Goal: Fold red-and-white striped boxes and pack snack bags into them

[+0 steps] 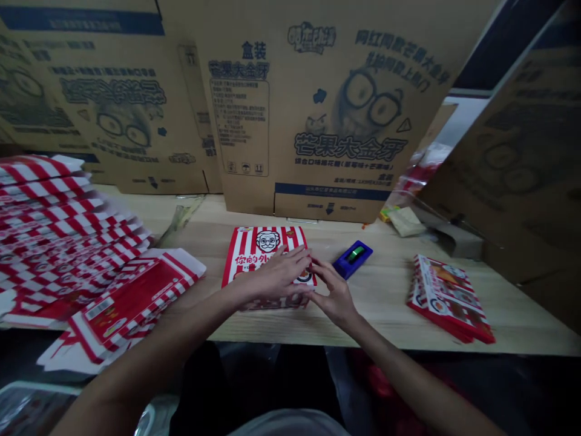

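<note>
A red-and-white striped snack box (247, 247) with a bearded face printed on its lid stands on the wooden table in front of me. My left hand (281, 272) lies flat across the lid, fingers stretched towards the right edge. At the box's right front corner, my right hand (336, 293) grips the edge, thumb low and fingers higher. The two hands' fingertips nearly meet there. Both hands cover part of the lid and the right side. Just right of the box lies a blue tape dispenser (354, 259) with a green roll.
Flattened striped cartons (59, 224) are stacked at the left, with one carton (140, 297) overhanging the table's front edge. Flat printed packs (449, 297) lie at the right. Large brown cardboard boxes (318, 115) wall off the back. A plastic tub (36, 393) sits below left.
</note>
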A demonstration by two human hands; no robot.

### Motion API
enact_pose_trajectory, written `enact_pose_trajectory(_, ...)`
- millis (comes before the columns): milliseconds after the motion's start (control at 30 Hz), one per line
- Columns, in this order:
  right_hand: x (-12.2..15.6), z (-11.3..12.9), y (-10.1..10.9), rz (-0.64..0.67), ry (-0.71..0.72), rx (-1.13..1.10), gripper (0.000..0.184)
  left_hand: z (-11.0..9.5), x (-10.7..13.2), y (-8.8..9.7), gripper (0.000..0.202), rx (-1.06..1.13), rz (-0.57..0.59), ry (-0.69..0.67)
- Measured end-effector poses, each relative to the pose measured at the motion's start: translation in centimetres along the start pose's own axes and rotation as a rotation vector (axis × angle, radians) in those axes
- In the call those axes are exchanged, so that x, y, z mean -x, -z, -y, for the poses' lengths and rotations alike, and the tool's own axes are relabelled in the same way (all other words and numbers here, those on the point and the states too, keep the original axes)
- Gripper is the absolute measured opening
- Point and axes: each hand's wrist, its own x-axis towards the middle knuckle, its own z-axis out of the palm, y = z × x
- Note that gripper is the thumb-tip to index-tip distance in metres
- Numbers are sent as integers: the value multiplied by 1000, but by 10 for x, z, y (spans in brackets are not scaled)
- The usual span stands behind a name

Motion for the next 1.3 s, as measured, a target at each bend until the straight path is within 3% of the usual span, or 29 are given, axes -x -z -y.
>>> enact_pose_trajectory(100, 4, 2, -2, -99, -36, -55, 32, 4, -12, 0, 54, 37, 39, -58)
enact_pose_trajectory(233, 7, 7, -6, -139, 10, 17, 21, 8, -12, 1, 39, 15, 37, -119)
enact_pose_trajectory(333, 8, 10, -12, -165, 5, 35, 24, 9, -10, 9, 39, 36, 61, -150)
enact_pose_trajectory(533, 5, 10, -29, -221, -225, -257, 42, 2, -8, 26, 41, 20, 86, -159)
enact_pose_trajectory(733, 3, 10, -31, -203, -430, -606, 47, -6, -2, 22, 41, -63, 140, -130)
enact_pose_trajectory(967, 4, 14, -30, -206, -550, -808, 47, -7, 11, 12, 46, -75, 147, -96)
enact_pose_trajectory(1033, 4, 15, -29, -194, -565, -834, 48, -5, 14, 8, 60, -75, 131, -116)
enact_pose_trajectory(1100, 4, 15, -29, -191, -561, -845, 48, -2, 16, 4, 73, -96, 124, -124)
enact_pose_trajectory(1300, 4, 14, -28, -179, -510, -816, 46, -1, 18, 6, 72, -186, 112, -129)
